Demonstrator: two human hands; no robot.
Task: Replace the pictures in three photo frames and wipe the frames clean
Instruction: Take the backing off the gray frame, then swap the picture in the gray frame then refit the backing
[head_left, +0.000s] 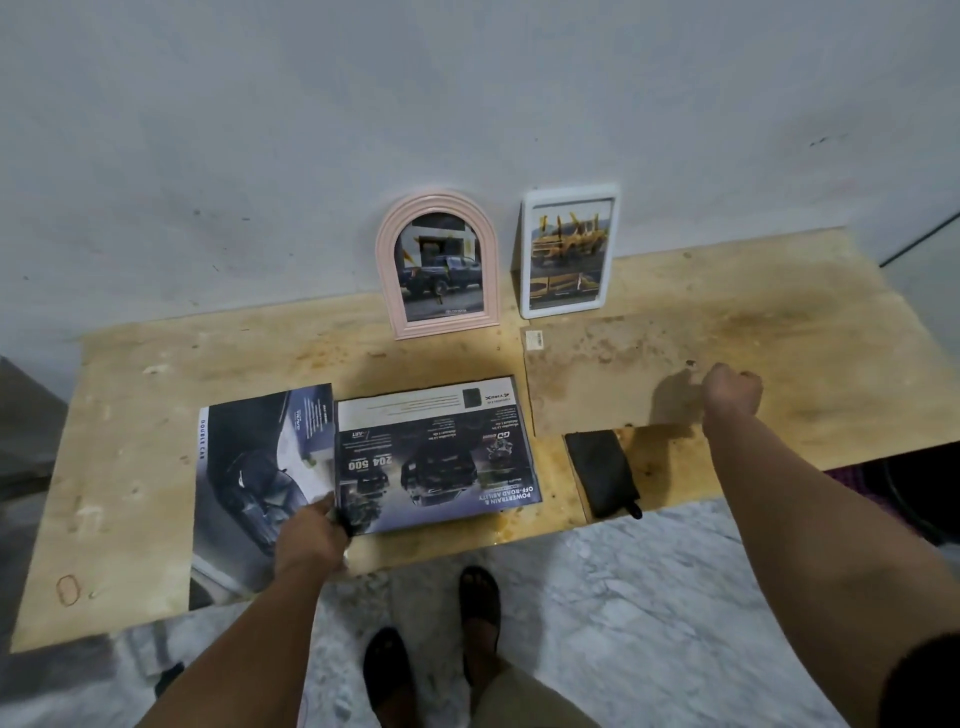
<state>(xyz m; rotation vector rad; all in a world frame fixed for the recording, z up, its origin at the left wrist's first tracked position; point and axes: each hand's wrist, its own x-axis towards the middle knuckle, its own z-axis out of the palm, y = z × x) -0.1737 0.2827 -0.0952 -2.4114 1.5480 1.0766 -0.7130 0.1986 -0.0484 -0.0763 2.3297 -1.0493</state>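
Observation:
A pink arched frame (438, 265) holding a dark truck picture leans on the wall. Right of it stands a white rectangular frame (567, 250) with a yellow truck picture. An open car brochure (395, 457) lies on the wooden table (135, 415). My left hand (310, 538) grips its near edge at the fold. A flat brown board (597, 374) with a small sticker lies at the right, looking like a frame's back. My right hand (731, 391) rests over it with the fingers curled shut. A dark folded cloth (602, 472) lies near the front edge.
The grey wall rises right behind the frames. The table's front edge is close to my legs, and my sandalled feet (431, 649) stand on a marble floor. A dark object (909, 493) sits low at the far right, below the table.

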